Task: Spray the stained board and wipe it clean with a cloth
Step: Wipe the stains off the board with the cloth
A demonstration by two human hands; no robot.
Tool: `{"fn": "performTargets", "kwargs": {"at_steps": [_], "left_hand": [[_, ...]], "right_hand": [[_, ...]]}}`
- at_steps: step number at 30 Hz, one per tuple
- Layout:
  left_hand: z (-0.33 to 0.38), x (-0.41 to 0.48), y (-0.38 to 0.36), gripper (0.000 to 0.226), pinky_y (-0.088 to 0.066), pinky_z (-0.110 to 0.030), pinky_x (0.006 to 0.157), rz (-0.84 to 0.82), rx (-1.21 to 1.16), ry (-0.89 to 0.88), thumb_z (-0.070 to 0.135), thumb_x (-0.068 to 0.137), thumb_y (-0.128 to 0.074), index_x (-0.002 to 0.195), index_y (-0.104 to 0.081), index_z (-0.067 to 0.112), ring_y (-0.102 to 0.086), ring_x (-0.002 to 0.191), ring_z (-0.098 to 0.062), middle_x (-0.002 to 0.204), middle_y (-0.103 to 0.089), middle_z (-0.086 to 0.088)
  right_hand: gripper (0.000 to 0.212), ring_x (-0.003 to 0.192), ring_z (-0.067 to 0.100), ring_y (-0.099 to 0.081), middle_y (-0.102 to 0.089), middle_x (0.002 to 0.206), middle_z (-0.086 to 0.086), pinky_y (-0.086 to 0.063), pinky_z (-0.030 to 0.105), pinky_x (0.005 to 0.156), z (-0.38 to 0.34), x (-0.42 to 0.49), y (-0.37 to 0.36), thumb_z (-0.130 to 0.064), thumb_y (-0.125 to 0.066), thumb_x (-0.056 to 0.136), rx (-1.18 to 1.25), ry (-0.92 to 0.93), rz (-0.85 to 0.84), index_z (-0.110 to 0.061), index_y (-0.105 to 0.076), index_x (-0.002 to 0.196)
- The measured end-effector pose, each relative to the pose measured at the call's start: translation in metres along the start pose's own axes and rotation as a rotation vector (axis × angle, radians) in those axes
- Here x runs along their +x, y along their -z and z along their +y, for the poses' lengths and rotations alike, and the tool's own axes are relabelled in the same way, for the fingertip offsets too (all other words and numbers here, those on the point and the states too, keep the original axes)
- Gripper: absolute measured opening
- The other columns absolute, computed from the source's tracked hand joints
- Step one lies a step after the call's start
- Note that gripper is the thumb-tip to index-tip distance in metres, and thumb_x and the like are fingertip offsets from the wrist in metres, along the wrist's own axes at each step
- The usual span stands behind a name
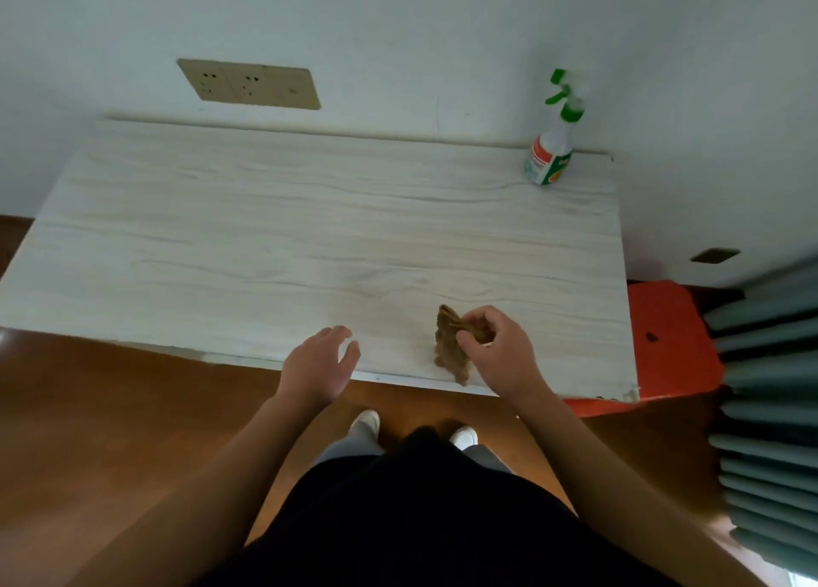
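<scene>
A pale wood-grain board [283, 232] lies flat in front of me, its far edge against the wall. My right hand [500, 351] pinches a crumpled brown cloth [449, 347] just above the board's near edge, right of centre. My left hand [321, 363] hovers open beside it, fingers spread, holding nothing. A white spray bottle [551, 152] with a green trigger stands upright at the board's far right corner, well out of both hands' reach. A faint greyish patch shows on the board just beyond the cloth.
An orange stool [673, 343] props up the board's right end. A grey ribbed curtain [770, 409] hangs at the far right. Wall sockets [250, 83] sit above the board's far edge. Brown wooden floor [110, 431] and my white shoes lie below.
</scene>
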State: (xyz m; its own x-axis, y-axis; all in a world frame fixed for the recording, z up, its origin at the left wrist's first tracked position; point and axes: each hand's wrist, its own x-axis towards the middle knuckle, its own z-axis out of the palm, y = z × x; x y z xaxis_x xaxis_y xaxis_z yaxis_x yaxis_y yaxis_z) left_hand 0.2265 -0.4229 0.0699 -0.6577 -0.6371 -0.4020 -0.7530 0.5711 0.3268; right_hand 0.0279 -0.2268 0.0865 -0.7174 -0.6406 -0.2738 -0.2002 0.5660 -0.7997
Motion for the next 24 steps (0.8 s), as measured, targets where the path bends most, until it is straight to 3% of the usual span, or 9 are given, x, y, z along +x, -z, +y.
{"fn": "performTargets", "kwargs": {"at_steps": [7,13,17,19,24], "left_hand": [[-0.044,0.012,0.012,0.045,-0.049,-0.031,0.101,-0.090,-0.029,-0.092,0.047,0.107,-0.039,0.143,-0.054,0.024,-0.062,0.125,-0.015,0.143,-0.062,0.006],[-0.063,0.026,0.023,0.040,-0.052,-0.035,0.093,-0.223,-0.058,-0.205,0.047,0.107,-0.041,0.130,-0.064,0.024,-0.067,0.114,-0.019,0.124,-0.070,0.003],[-0.055,0.029,0.019,0.035,-0.056,-0.039,0.081,-0.346,-0.008,-0.279,0.044,0.106,-0.042,0.093,-0.067,0.022,-0.067,0.086,-0.020,0.090,-0.072,0.003],[-0.044,0.028,0.012,0.038,-0.057,-0.043,0.081,-0.380,0.008,-0.308,0.043,0.105,-0.043,0.088,-0.067,0.019,-0.065,0.079,-0.020,0.081,-0.069,-0.001],[0.002,0.002,-0.014,0.035,-0.053,-0.031,0.078,-0.531,0.044,-0.408,0.041,0.106,-0.043,0.101,-0.069,0.019,-0.069,0.092,-0.016,0.098,-0.072,-0.001]], "right_hand": [[0.011,0.080,0.007,-0.063,-0.066,0.086,-0.014,-0.058,0.034,0.077,-0.008,-0.035,-0.014,-0.023,-0.069,0.090,-0.022,-0.190,0.189,-0.029,-0.064,0.097],[0.011,0.078,0.006,-0.063,-0.067,0.084,-0.014,-0.053,0.028,0.068,-0.016,-0.090,-0.051,-0.023,-0.070,0.088,0.041,-0.420,0.450,-0.028,-0.066,0.097],[0.012,0.077,0.011,-0.062,-0.066,0.083,-0.012,-0.046,0.026,0.063,-0.004,-0.143,-0.062,-0.021,-0.071,0.085,0.073,-0.558,0.610,-0.029,-0.066,0.093],[0.013,0.077,0.008,-0.062,-0.066,0.082,-0.014,-0.043,0.023,0.061,0.003,-0.174,-0.065,-0.019,-0.070,0.087,0.133,-0.622,0.677,-0.031,-0.066,0.091],[0.014,0.078,0.011,-0.065,-0.069,0.081,-0.011,-0.048,0.027,0.062,0.032,-0.261,-0.084,-0.018,-0.070,0.085,0.225,-0.779,0.823,-0.030,-0.065,0.083]]}}
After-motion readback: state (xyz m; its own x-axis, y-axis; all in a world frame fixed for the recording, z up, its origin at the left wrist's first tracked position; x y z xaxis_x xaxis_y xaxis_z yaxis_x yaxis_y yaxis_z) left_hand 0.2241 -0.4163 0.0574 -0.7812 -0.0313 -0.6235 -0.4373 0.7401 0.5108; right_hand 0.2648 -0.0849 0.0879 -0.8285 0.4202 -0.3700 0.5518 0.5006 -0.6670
